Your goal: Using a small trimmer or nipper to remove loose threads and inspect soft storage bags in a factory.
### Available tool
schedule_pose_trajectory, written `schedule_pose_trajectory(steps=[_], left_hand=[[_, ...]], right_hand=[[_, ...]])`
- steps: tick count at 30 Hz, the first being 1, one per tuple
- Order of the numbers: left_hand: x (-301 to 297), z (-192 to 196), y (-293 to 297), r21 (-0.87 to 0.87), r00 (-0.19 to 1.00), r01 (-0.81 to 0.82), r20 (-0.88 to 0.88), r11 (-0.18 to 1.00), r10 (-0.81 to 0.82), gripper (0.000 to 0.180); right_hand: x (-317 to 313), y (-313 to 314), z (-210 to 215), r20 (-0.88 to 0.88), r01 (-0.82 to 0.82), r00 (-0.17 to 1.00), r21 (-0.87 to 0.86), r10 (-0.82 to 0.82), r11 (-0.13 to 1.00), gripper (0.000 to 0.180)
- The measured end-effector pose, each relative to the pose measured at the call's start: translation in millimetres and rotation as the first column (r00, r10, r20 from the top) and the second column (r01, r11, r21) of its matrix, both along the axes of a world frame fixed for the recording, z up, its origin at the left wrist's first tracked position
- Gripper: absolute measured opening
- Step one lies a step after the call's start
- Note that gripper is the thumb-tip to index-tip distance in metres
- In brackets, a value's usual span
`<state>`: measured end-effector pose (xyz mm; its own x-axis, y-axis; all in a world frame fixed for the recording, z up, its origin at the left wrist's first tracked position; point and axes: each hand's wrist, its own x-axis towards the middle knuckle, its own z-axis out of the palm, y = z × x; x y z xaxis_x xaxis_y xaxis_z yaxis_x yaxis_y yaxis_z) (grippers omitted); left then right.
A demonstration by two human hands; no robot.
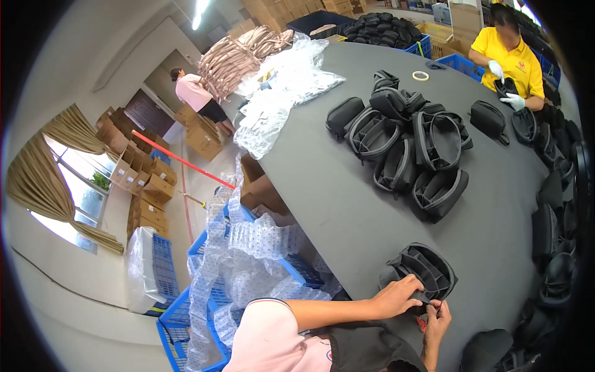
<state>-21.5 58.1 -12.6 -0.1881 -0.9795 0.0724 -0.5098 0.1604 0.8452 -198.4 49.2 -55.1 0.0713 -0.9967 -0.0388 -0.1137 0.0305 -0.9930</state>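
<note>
A black zip pouch (427,273) lies open at the near edge of the grey table, its inner dividers showing. My left hand (398,297) grips its near side, with fingers over the rim and thumb in front. The fingertips of my right hand (437,321) are pinched together at the pouch's near corner. A small red item (422,323) shows by the right palm; its kind is hidden. Farther up the table sits a group of similar black pouches (396,130), several of them unzipped with dividers visible.
More black pouches (545,229) crowd the table's right edge. Across the table a person in yellow (511,65) with white gloves handles a pouch. A tape roll (420,75) lies at the far side. Blue crates (180,325) with bubble wrap (260,239) stand left of the table.
</note>
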Motion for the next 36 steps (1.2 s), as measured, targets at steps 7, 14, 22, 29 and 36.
schedule_pose_trajectory(steps=[7,14,22,29,36], left_hand=[[-6.2,-12.4,11.3,0.433,0.95,0.283,-0.25,0.856,-0.187,0.025],[-3.8,-12.1,10.5,0.683,0.709,0.439,-0.662,0.583,0.242,0.025],[-20.8,-23.2,-0.5,0.687,0.678,0.406,-0.668,0.603,0.305,0.034],[-23.4,-21.2,9.7,0.679,0.66,0.414,-0.683,0.607,0.314,0.034],[-23.5,-19.8,9.6,0.679,0.649,0.42,-0.688,0.602,0.324,0.034]], right_hand=[[-30.7,18.7,-15.8,0.207,-0.133,0.977,0.368,0.059,0.92,0.022],[18.5,-7.4,-15.5,-0.08,0.223,0.971,-0.025,-0.224,0.974,0.019],[-31.7,33.6,18.1,-0.235,0.108,0.969,0.093,-0.083,0.99,0.021],[-45.5,30.6,49.6,-0.531,-0.198,0.84,-0.113,0.11,0.974,0.029],[-39.5,28.8,47.3,-0.589,-0.256,0.806,-0.253,0.062,0.933,0.029]])
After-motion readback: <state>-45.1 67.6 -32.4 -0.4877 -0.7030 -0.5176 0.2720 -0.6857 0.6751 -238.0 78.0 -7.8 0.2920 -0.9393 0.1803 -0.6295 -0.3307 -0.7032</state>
